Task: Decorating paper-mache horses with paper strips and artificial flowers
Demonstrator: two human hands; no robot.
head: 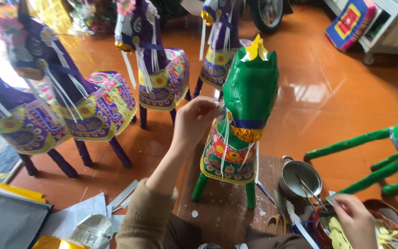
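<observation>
At frame centre, left hand [198, 117] pinches closed on the neck of the upright green paper horse [245, 115], directly right of it, while right hand [355, 221], lower right, grips a small paper piece over the bowl [392, 210].

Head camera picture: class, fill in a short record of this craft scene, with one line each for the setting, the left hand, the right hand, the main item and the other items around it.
Setting: orange tiled floor, wooden work board under the figure
Left hand: raised, fingers at the neck of the green paper horse, among its white strips
Right hand: low, over a bowl of yellow paper pieces
Main item: green horse standing upright, gold collar, patterned saddle cloth
Other items: purple paper horses in a row, metal pot, scissors
</observation>
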